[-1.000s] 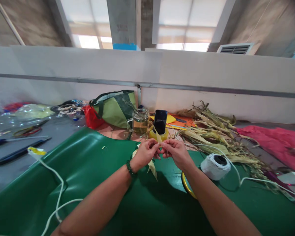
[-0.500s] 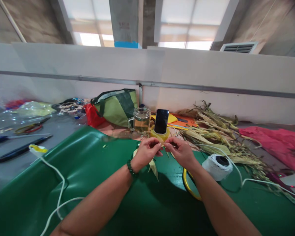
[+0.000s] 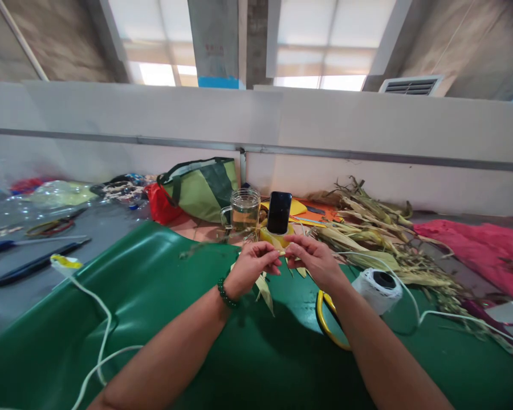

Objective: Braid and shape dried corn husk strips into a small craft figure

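— What's different about the strip (image 3: 281, 253)?
— It stood up above the fingertips a second ago; now only a short pale piece shows between them, lying sideways; I'd judge that both hands now control it, with little free length above.

— How are the hands set?
— The left hand (image 3: 254, 267) pinches its left end, thumb against fingers; the right hand (image 3: 315, 263) pinches the other, its forefinger lifted a bit higher; the rest of the fingers curl in.

— Which way does it point?
— Its long axis runs left to right, nearly level; both ends go into the fingers, so I cannot tell which is the tip.

— And where is it?
— Above the far part of the mat (image 3: 162, 290), on the near side of the phone (image 3: 279, 210); a husk (image 3: 265, 293) slants nearer and rightward below the left hand, though I can't tell whether it is held; the spool (image 3: 379, 289) sits to the right, near the pile (image 3: 367, 245).
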A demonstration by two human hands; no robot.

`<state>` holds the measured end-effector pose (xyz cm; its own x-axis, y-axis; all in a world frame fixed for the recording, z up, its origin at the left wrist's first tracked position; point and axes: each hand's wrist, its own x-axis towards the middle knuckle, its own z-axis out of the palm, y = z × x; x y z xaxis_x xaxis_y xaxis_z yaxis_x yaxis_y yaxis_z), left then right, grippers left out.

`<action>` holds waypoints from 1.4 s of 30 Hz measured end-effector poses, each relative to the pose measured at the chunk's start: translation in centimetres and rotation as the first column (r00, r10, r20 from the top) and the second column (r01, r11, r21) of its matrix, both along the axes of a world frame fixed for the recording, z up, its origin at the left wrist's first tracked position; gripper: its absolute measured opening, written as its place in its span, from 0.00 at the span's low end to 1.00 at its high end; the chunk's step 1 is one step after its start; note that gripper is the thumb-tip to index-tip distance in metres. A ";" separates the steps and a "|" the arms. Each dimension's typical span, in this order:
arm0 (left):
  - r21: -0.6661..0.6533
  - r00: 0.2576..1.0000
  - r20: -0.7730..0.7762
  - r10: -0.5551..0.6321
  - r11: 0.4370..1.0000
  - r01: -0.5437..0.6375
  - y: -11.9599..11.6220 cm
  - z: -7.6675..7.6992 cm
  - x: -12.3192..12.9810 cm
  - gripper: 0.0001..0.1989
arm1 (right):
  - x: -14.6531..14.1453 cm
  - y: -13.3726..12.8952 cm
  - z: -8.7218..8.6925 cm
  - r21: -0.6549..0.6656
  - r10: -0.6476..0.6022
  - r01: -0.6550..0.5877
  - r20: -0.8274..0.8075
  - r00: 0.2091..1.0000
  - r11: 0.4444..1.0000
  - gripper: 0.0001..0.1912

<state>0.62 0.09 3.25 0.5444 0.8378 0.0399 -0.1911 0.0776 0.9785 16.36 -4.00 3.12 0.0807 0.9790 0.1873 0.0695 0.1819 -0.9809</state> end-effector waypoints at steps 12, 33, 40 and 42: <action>0.054 0.998 -0.058 -0.008 0.998 0.011 0.0 0.2 -0.2 0.13 | -0.5 -0.2 -0.2 0.117 -0.005 -0.017 0.184 0.983 0.993 0.14; -0.040 0.994 -0.104 -0.036 0.999 0.032 0.7 0.0 -0.3 0.10 | -0.8 0.3 -0.5 -0.077 0.111 -0.111 0.004 0.994 0.991 0.21; 0.088 0.988 -0.150 0.042 0.996 -0.029 0.0 -0.3 0.2 0.07 | -0.4 0.7 -0.9 -0.126 0.082 -0.076 0.041 0.996 0.989 0.19; 0.143 0.988 -0.128 0.082 0.988 -0.064 0.0 -0.3 0.3 0.07 | -0.7 0.7 -1.0 -0.129 0.069 -0.074 -0.039 0.997 0.989 0.19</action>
